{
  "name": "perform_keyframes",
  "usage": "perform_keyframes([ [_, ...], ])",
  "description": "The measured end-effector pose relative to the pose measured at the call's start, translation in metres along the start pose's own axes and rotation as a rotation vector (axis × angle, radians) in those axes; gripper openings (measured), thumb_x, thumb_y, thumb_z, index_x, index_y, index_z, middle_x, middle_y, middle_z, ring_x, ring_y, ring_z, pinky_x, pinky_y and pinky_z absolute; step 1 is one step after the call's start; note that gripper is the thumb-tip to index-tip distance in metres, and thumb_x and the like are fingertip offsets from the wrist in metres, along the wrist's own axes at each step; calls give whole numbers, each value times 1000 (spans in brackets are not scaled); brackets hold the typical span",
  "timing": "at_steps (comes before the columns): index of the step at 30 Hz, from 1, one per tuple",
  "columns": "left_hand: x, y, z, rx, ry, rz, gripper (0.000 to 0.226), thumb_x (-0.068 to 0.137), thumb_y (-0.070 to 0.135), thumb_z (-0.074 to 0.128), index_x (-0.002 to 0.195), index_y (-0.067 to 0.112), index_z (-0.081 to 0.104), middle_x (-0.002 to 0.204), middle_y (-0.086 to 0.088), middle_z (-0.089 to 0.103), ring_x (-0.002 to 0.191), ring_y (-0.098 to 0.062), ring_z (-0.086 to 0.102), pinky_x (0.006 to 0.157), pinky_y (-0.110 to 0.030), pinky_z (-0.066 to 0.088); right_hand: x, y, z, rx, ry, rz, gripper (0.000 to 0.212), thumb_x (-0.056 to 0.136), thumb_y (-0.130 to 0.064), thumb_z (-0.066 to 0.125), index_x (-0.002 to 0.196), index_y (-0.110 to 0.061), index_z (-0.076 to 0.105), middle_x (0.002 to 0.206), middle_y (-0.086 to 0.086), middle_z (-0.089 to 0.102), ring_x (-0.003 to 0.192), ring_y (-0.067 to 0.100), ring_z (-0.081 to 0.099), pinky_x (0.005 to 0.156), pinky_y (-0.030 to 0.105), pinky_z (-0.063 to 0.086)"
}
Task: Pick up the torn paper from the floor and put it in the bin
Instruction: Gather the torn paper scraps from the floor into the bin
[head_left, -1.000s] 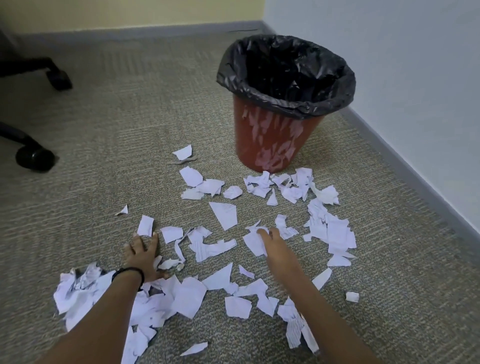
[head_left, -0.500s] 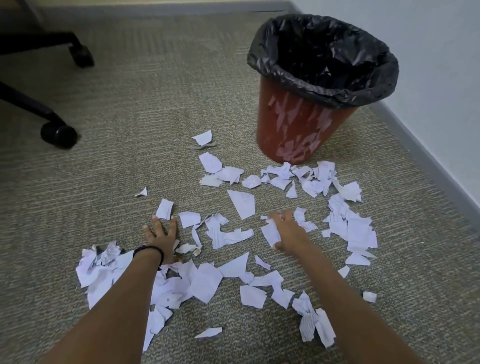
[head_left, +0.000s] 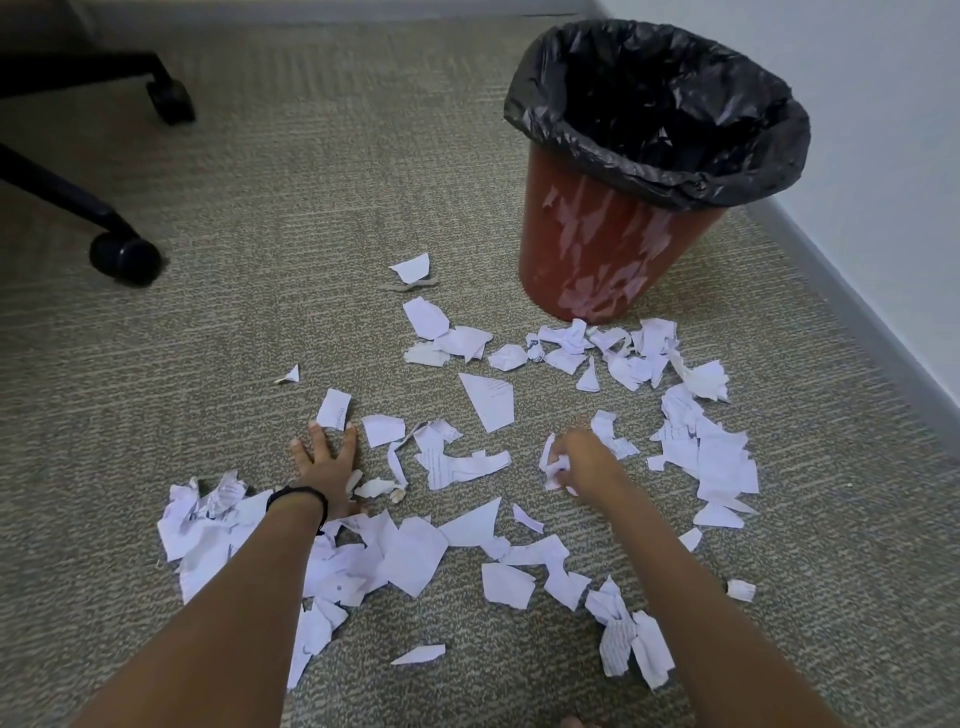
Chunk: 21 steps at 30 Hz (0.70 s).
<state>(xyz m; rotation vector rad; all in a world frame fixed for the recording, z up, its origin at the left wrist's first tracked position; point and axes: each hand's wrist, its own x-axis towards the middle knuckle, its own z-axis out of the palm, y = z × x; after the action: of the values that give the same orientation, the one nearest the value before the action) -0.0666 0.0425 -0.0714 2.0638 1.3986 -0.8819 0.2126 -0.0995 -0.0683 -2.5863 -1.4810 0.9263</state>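
Several torn white paper scraps lie scattered over the carpet in front of a red bin lined with a black bag, which stands at the upper right. My right hand grips a crumpled piece of paper just above the carpet, its fingers curled round it. Flat on the carpet at the left, my left hand rests with fingers spread, a black band on its wrist, fingertips near a small scrap.
The black base and castors of an office chair stand at the upper left. A white wall with a grey skirting board runs along the right, close behind the bin. Olive carpet covers the floor.
My right hand has closed round the paper piece it was touching and crumpled it. The view has moved closer to the bin. My left hand stays flat on the carpet.
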Motion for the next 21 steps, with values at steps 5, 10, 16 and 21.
perform_keyframes([
  [5, 1, -3, 2, -28, 20, 12, 103, 88, 34, 63, 148, 19, -19, 151, -24, -27, 138, -52, -16, 116, -54, 15, -14, -12, -38, 464, 79, 14, 18, 79, -9, 72, 96, -3, 68, 108, 8, 63, 92, 19, 59, 63, 19, 41],
  [10, 2, -2, 1, -32, 21, -3, 102, 88, 34, 62, 147, 19, -19, 151, -24, -27, 138, -52, -17, 117, -52, 15, -34, -51, -120, 1036, 130, -88, 10, 80, -3, 67, 81, -13, 66, 102, 0, 71, 86, 15, 67, 57, 22, 55],
  [16, 0, 0, 1, -28, 38, -6, 102, 88, 35, 62, 148, 18, -18, 151, -25, -25, 139, -51, -14, 117, -50, 11, -37, -90, -227, 1265, 557, -349, 9, 86, -2, 61, 87, -11, 63, 87, 6, 67, 63, 16, 67, 52, 25, 54],
  [21, -1, 0, 1, -25, 39, -3, 102, 88, 36, 62, 148, 17, -19, 151, -26, -24, 139, -51, -14, 117, -53, 10, 7, -81, -277, 1208, 915, -129, 25, 86, -12, 59, 110, -8, 60, 98, 4, 59, 78, 16, 63, 81, 41, 57],
])
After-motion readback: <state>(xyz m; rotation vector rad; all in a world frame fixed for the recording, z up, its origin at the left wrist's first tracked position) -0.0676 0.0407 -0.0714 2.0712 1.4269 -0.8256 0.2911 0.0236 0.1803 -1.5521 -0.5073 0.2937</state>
